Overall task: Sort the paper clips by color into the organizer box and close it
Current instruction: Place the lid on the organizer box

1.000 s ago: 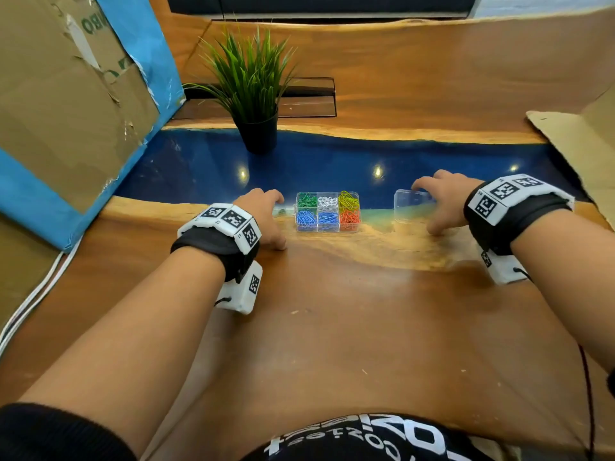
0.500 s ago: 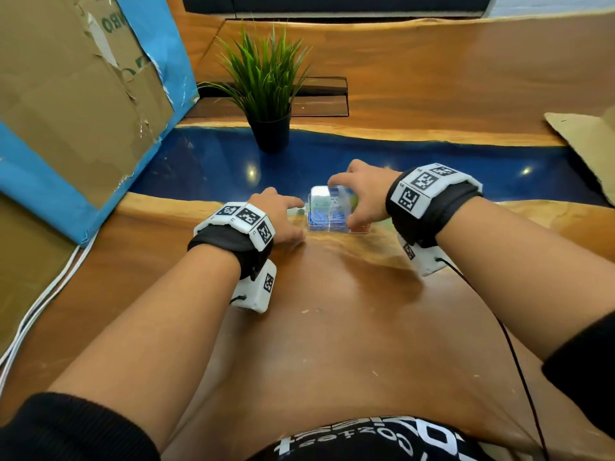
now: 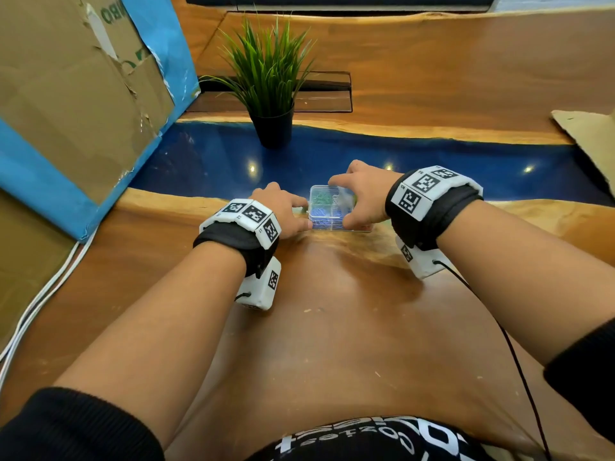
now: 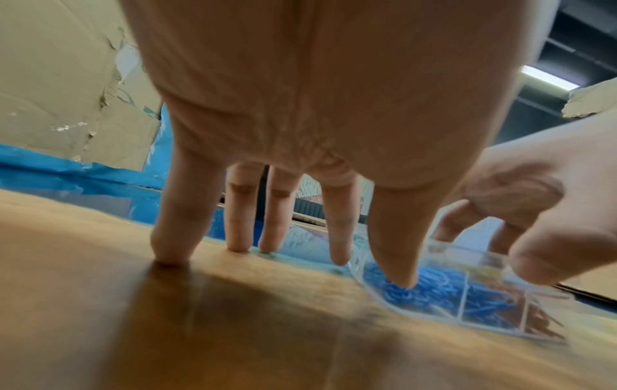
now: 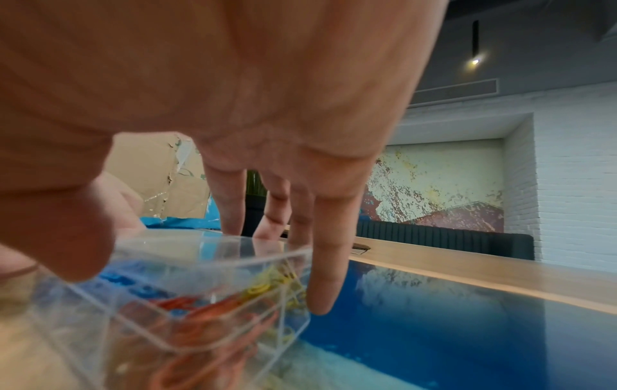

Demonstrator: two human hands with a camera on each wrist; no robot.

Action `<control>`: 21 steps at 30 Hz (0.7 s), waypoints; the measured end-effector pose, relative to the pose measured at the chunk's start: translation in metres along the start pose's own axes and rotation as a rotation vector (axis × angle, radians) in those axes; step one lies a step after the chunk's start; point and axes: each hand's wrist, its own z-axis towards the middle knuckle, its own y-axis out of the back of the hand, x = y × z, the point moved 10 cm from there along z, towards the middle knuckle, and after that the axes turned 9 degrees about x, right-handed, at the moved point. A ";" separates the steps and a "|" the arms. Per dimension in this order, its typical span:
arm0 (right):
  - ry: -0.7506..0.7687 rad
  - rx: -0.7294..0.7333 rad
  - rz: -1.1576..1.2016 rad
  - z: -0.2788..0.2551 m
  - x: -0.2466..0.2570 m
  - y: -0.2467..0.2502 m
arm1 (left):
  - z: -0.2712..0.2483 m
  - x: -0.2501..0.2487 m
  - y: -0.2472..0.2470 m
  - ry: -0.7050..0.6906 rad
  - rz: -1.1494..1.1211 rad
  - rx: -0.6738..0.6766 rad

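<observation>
Fingers of right hand (image 3: pixel 361 194) curled over clear lid (image 5: pixel 213 253) of organizer box (image 3: pixel 327 211), left hand (image 3: pixel 283 211) fingers straight, tips on table (image 3: pixel 332 327) beside box, box just in front of potted plant (image 3: pixel 269 81), colored clips (image 4: pixel 430 287) inside

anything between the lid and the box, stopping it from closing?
Nothing visible. The right hand already holds the clear lid over the organizer box, and the paper clips lie low in their compartments. Full seating can't be confirmed.

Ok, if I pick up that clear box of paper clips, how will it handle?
The box looks like thin, rigid clear plastic, so probably stiff and light. Its smooth walls may be slippery. The lid, under the right hand, may not be latched, so tilting could spill the clips.
</observation>
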 end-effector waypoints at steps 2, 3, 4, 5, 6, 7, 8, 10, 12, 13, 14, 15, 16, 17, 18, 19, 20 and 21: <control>-0.001 0.003 -0.002 0.000 0.000 -0.001 | 0.001 -0.001 -0.001 0.006 0.013 0.002; -0.006 0.006 -0.002 0.001 -0.001 -0.002 | 0.001 -0.002 -0.001 0.010 0.016 0.003; -0.011 0.008 0.000 0.000 -0.002 -0.002 | 0.001 -0.002 -0.002 0.013 0.016 0.004; -0.013 0.009 0.001 0.000 -0.002 -0.003 | 0.002 -0.002 -0.002 0.015 0.015 0.005; -0.011 0.009 0.000 0.000 -0.002 -0.003 | 0.003 -0.002 -0.002 0.015 0.015 0.005; -0.008 0.008 -0.003 0.001 -0.001 -0.002 | 0.003 -0.004 -0.001 0.014 0.014 0.006; -0.003 0.006 -0.007 0.001 0.000 -0.002 | 0.004 -0.005 0.000 0.010 0.011 0.009; 0.002 -0.010 -0.022 0.002 0.001 -0.001 | 0.007 -0.007 0.001 -0.007 0.006 0.019; -0.001 -0.014 -0.029 0.002 0.001 -0.001 | 0.009 -0.010 0.001 -0.030 -0.014 0.039; -0.001 -0.012 -0.027 0.003 0.000 -0.001 | 0.010 -0.010 0.001 -0.039 -0.025 0.049; 0.000 -0.010 -0.024 0.003 -0.001 -0.001 | 0.011 -0.011 0.000 -0.043 -0.032 0.054; 0.001 -0.008 -0.021 0.003 -0.001 -0.001 | 0.012 -0.011 0.001 -0.044 -0.034 0.055; 0.001 -0.006 -0.020 0.003 -0.002 -0.001 | 0.013 -0.011 0.000 -0.043 -0.036 0.053; 0.001 -0.003 -0.021 0.003 -0.002 -0.002 | 0.013 -0.011 0.000 -0.042 -0.039 0.050; 0.001 -0.001 -0.022 0.003 -0.002 -0.002 | 0.014 -0.011 0.001 -0.042 -0.044 0.047; 0.000 0.001 -0.021 0.003 -0.002 -0.002 | 0.015 -0.011 0.000 -0.042 -0.046 0.046; 0.000 0.002 -0.019 0.004 -0.002 -0.002 | 0.015 -0.011 0.000 -0.040 -0.048 0.045; 0.001 0.003 -0.020 0.004 -0.002 -0.002 | 0.016 -0.011 0.000 -0.039 -0.048 0.044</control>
